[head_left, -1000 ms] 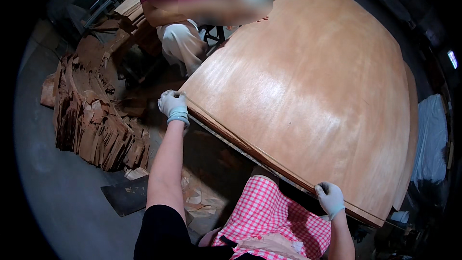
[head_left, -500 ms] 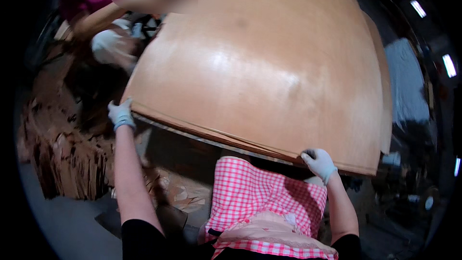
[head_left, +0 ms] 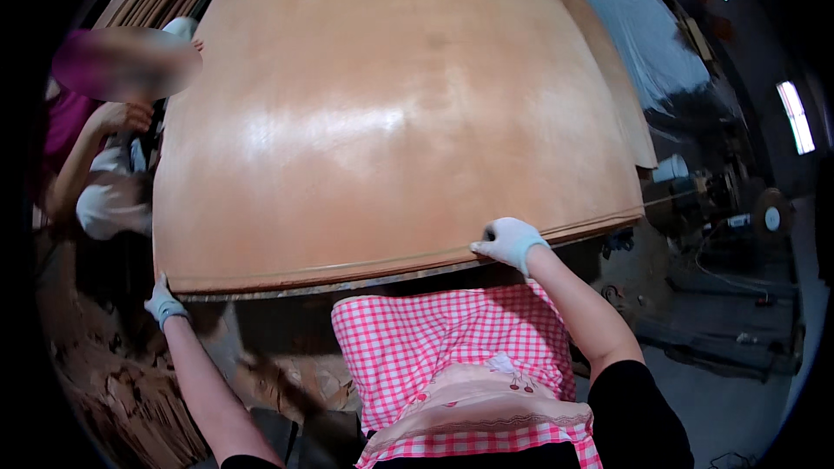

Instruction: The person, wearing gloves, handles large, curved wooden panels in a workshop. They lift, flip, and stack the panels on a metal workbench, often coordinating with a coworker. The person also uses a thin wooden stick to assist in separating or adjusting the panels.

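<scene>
Wood sheet (head_left: 391, 156) lies before the apron (head_left: 460, 330), right hand (head_left: 508, 241) pinching its near edge, left hand (head_left: 163, 304) touching the left corner, grip unclear, person (head_left: 80, 149) beside the left edge, floor (head_left: 721, 412) showing rightward.

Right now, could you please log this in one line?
left hand: at wooden sheet, near-left corner | right hand: near edge, right of middle | co-worker: beside sheet, left

The panel (head_left: 391, 174) lies between a co-worker (head_left: 80, 152), left, and plastic sheeting (head_left: 647, 43), right.
</scene>
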Motion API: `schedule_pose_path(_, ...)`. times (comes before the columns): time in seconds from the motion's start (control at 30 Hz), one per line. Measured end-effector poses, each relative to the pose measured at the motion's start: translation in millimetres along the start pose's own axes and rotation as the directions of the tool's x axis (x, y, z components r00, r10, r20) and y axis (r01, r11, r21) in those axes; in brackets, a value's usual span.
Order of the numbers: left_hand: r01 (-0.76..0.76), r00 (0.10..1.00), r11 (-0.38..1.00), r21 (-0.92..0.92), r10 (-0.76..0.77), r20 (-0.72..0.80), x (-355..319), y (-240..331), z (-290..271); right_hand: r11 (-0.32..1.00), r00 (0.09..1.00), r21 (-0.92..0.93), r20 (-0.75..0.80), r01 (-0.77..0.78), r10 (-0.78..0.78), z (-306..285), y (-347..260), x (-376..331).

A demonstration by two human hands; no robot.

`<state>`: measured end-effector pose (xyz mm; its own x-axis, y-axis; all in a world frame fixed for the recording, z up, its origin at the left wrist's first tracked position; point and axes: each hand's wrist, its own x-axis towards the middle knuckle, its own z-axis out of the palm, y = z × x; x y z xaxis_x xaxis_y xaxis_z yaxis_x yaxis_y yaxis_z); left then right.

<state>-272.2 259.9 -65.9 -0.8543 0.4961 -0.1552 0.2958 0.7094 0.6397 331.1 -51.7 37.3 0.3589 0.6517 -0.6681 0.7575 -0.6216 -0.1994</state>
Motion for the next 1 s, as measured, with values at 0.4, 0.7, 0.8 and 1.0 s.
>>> schedule_pose_path(0.4,-0.973,-0.052,0.085,-0.212,0.823,0.566,-485,-4,20,0.998,0.998,-0.016,-0.042,0.053,-0.053,2,2,2)
schedule_pose_path(0.7,-0.974,-0.027,0.128,-0.186,0.753,0.657,-504,-7,28,0.986,0.991,0.105,-0.043,0.127,-0.123,-27,62,-14)
schedule_pose_path(0.8,-0.976,-0.029,0.121,-0.179,0.748,0.663,-502,-7,30,0.997,0.995,0.065,-0.093,0.052,-0.046,-41,118,-19)
schedule_pose_path(1.0,-0.977,-0.039,0.110,-0.182,0.747,0.663,-501,-6,30,0.987,0.996,0.142,-0.037,-0.072,0.078,-62,161,-24)
